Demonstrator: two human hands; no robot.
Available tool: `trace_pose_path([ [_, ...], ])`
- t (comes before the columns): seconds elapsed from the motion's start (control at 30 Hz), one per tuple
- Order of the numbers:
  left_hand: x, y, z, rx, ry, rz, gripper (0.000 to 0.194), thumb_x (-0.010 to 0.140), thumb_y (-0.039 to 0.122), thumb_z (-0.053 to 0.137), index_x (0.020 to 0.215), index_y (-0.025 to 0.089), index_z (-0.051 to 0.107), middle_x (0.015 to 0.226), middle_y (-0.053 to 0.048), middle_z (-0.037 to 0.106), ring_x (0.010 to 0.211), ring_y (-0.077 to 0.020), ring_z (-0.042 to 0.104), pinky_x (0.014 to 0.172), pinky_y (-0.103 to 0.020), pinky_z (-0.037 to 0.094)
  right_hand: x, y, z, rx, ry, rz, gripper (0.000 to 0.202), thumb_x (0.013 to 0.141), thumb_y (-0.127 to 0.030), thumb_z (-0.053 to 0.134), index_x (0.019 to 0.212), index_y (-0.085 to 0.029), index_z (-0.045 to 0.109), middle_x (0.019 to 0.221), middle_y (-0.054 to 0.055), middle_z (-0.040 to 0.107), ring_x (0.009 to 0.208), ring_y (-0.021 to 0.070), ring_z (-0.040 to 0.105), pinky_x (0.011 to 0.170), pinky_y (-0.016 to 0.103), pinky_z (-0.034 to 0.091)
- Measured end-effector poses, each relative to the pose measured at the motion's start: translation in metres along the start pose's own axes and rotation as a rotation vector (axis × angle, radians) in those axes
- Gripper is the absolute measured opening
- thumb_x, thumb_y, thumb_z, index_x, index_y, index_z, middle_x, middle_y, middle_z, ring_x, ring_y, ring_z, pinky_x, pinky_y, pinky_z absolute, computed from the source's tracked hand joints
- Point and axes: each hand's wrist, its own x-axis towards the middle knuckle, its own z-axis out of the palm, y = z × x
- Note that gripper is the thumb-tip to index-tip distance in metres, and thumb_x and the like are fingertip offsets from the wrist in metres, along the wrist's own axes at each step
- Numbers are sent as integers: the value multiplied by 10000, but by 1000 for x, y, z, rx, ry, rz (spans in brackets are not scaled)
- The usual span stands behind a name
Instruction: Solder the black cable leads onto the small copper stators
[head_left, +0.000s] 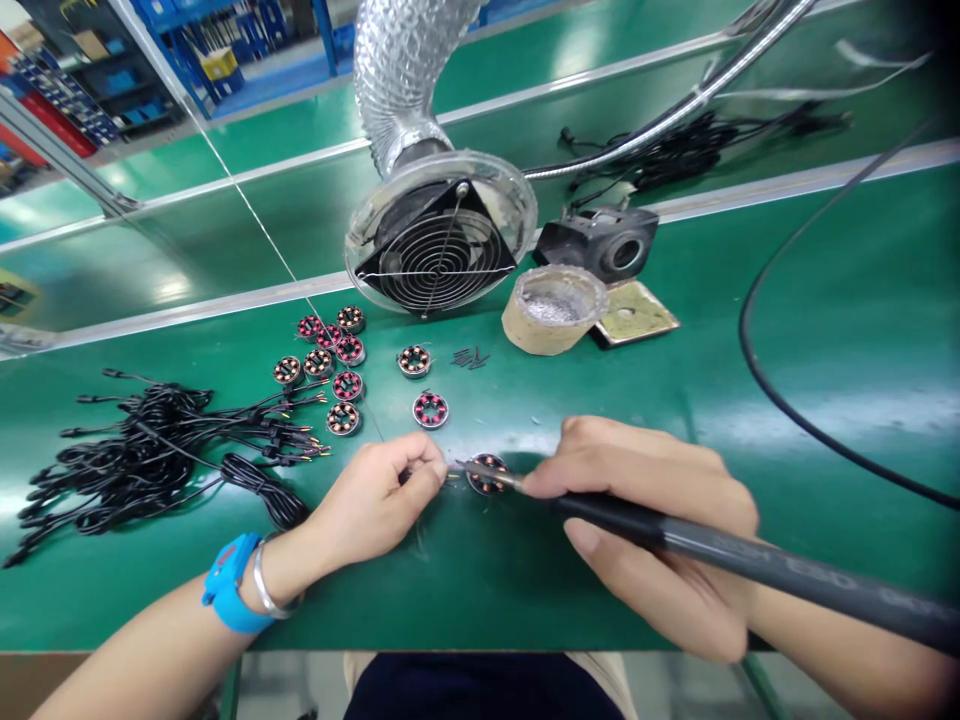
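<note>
My right hand grips a black soldering iron, its metal tip pointing left over a motor stator with copper windings on the green table. Just left of that stator, my left hand pinches the end of a thin cable with fine wires sticking out toward the iron's tip; the fingers partly hide it. A blue band and a silver bangle circle the left wrist. Beyond my hands are a red stator and a copper one. Small black tube pieces lie beside them.
Several more stators stand left of centre. A pile of black cables covers the left side. A fume fan on a silver duct hangs at the back, near a round tub and a yellow sponge tray. A black cord curves at right.
</note>
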Motion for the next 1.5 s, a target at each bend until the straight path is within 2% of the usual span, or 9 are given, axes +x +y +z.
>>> trace_pose_path([
  [0.27,-1,-1,0,11,4,20,200,924,254,451,755,181,530,629,55,475,585,-93,419,568,-215,327,3,-8,-8,-30,-45,44,320,750,-96,498,1008,-226,636,716,37,630,567,165,541,520,322,435],
  [0.4,-1,1,0,-5,5,1,208,928,277,454,760,181,528,620,57,487,564,-88,420,547,-210,321,4,-4,-7,-84,20,31,286,783,-127,522,1023,-227,642,726,36,630,599,171,561,539,321,464],
  [0.5,-2,1,0,5,1,6,209,932,281,450,766,181,528,626,55,492,573,-89,420,558,-212,323,4,2,-1,-144,85,32,327,840,-138,547,1144,-235,618,702,5,629,570,144,571,520,279,481],
  [0.57,-3,2,0,18,5,21,211,939,290,444,778,182,527,638,54,498,576,-89,419,556,-214,320,6,7,5,-173,76,66,344,882,-131,546,1204,-241,592,711,-16,659,534,114,586,509,236,498],
  [0.7,-5,1,1,84,14,78,195,947,283,435,802,185,522,638,57,501,561,-87,410,543,-220,305,11,13,21,-144,-21,63,248,864,-75,562,1052,-219,638,883,11,735,681,104,688,647,194,562],
  [0.83,-6,1,1,132,13,145,196,948,280,432,790,189,502,644,48,495,578,-98,428,553,-229,310,14,17,32,-69,-77,18,230,835,-54,555,994,-203,629,896,15,736,764,108,700,729,198,570],
  [1.13,-10,5,-1,268,-31,175,128,972,261,396,903,203,488,813,1,570,710,-140,508,661,-265,371,9,20,32,-130,-68,-52,222,841,-59,531,1004,-186,612,777,3,676,640,92,627,628,187,523],
  [1.37,-8,5,-3,77,-64,57,207,969,304,408,809,201,490,712,32,551,652,-118,490,614,-251,356,3,22,32,-163,-130,-59,283,833,-57,506,1071,-191,580,789,6,660,605,93,597,578,192,497],
  [1.5,-5,2,1,-164,-138,-52,278,947,370,428,760,182,510,644,31,545,574,-98,429,560,-233,337,1,23,33,-216,-143,-71,269,849,-64,489,1066,-197,578,738,-10,616,579,91,563,558,190,470],
])
